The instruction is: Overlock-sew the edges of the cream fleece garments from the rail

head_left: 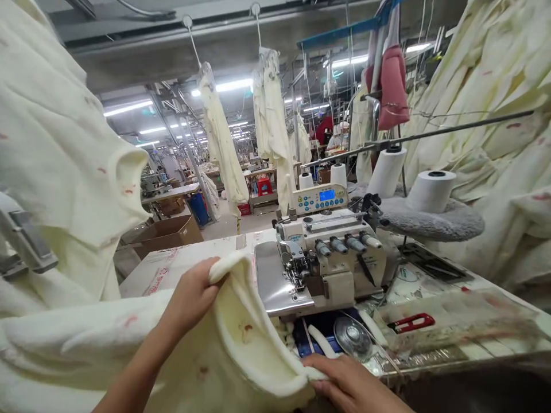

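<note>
My left hand [193, 298] is closed on the upper edge of a cream fleece garment [241, 350] with small red prints, lifting it just left of the overlock sewing machine [331, 258]. My right hand [348, 384] pinches the same garment's lower edge at the table's front, near the machine's base. The fabric curves between both hands. The machine's metal plate [271, 281] lies just right of the raised edge.
White thread cones [430, 189] stand behind the machine. A red-handled tool [411, 322] lies in a clear tray on the right. More cream garments hang on the left, on the right and overhead. A cardboard box [166, 232] sits beyond the table.
</note>
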{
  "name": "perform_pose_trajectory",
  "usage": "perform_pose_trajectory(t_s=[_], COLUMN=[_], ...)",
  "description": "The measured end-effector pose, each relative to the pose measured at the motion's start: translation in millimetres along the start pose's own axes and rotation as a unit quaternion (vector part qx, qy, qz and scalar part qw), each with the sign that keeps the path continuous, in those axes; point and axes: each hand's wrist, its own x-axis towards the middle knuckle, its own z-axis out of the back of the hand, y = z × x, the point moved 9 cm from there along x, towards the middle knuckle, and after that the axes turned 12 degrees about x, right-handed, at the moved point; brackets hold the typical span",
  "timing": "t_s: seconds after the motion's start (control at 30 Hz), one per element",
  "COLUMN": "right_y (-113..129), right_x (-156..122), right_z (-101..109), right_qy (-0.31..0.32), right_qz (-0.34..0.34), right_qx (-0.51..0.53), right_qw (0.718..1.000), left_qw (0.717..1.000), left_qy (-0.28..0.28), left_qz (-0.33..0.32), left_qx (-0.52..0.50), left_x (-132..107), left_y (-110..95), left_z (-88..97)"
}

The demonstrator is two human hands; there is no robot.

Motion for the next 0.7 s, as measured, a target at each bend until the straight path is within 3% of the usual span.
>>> perform_pose_trajectory(t_s=[0.07, 0.13, 0.2, 0.23, 0.27, 0.33, 0.43, 0.57, 0.7], right_y=[9, 19, 26, 28, 28, 21, 6, 2, 10], right_x=[7, 16, 24, 28, 32, 40, 48, 56, 61], right_z=[12, 35, 60, 70, 77, 84, 85, 84, 90], right_qy=[-0.015, -0.078, -0.152, -0.183, -0.205, -0.233, -0.245, -0.223, -0.247], right_qz=[0.005, 0.011, 0.019, 0.020, 0.019, 0.003, -0.031, -0.045, -0.069], right_qx=[0.005, 0.011, -0.026, -0.052, -0.071, -0.074, -0.023, -0.004, -0.110], right_qw=[1.000, 0.997, 0.988, 0.982, 0.976, 0.970, 0.969, 0.974, 0.960], left_qw=[0.999, 0.989, 0.971, 0.967, 0.973, 0.989, 0.994, 0.996, 0.997], left_qy=[-0.029, -0.118, -0.212, -0.236, -0.224, -0.102, -0.029, -0.008, 0.018], left_qz=[0.015, 0.060, 0.065, 0.036, -0.021, -0.110, -0.106, -0.073, -0.030], left_qx=[0.003, 0.060, 0.092, 0.083, 0.045, -0.005, -0.021, -0.047, -0.068], left_x=[13, 22, 19, 15, 11, 3, -7, 2, 17], left_y=[8, 8, -17, -39, -64, -109, -131, -118, -107], left_z=[7.8, 20.5, 19.9, 9.9, -8.3, -60.7, -103.7, -110.1, -110.3])
